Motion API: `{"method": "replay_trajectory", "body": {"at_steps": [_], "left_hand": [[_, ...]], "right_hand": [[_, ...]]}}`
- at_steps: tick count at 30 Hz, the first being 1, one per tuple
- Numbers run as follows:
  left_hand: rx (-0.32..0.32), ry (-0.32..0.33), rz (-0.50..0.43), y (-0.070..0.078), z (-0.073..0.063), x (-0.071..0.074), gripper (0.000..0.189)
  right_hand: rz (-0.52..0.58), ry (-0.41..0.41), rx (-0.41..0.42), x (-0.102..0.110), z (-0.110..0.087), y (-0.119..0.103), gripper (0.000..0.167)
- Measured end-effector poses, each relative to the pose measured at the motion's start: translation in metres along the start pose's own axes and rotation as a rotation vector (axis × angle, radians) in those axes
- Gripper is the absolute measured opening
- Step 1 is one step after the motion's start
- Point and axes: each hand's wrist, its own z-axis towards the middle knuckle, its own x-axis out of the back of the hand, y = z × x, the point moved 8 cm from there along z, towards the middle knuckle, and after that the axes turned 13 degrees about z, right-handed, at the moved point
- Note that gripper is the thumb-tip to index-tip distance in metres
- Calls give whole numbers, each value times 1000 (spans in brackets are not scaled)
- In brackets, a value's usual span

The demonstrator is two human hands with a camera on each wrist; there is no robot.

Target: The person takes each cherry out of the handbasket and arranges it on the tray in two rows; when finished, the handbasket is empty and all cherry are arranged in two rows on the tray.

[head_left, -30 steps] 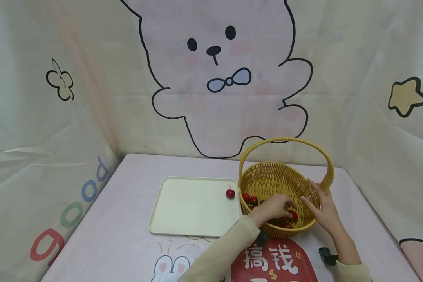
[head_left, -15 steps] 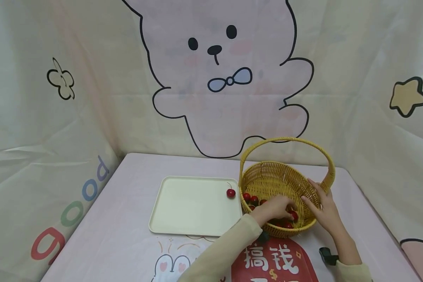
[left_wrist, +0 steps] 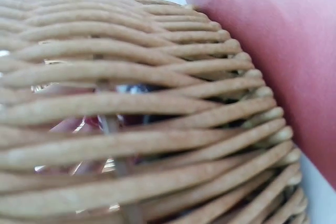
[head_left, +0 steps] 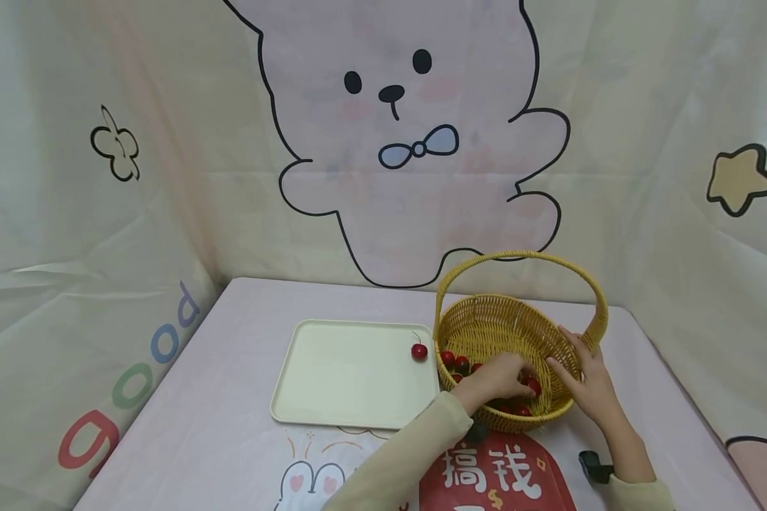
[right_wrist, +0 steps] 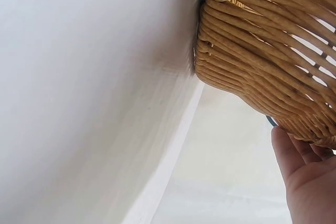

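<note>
My left hand (head_left: 500, 376) reaches over the front rim of a yellow wicker basket (head_left: 486, 312), its fingers bent around a red cherry (head_left: 534, 387) inside. Thumb and fingertips appear to pinch that cherry, though the hand partly covers it. At the right side, my right hand (head_left: 589, 380) grips the rim near the foot of the handle (head_left: 594, 323). In the right wrist view, fingers of the right hand (right_wrist: 310, 182) lie against the woven outer wall (right_wrist: 262, 51). The basket's weave (left_wrist: 131, 108) fills most of the left wrist view and hides the left hand's fingertips.
Left of the basket lies a cream tray (head_left: 358, 372) with one stemmed cherry (head_left: 419, 351) at its right end. Several more cherries (head_left: 462, 365) sit along the basket's left and front. A red printed patch (head_left: 495, 468) marks the tablecloth in front.
Both hands stay nearly in place. The cherry at the left fingertips sits very slightly higher in the view than before. Basket and tray look unmoved.
</note>
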Motion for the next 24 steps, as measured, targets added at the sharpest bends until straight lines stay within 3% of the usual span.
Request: {"method": "replay_trajectory", "body": {"at_steps": [5,13,24], "left_hand": [[-4,62,-1,0,-4,10,41],[-33,170,-90,-4,-15,24,36],[-42,281,-314,-10,-36,43,32]], "right_hand": [[3,-3,-11,0,0,1,65],[-5,-9,-26,0,1,1,65],[-4,3,2,1,1,1,65]]}}
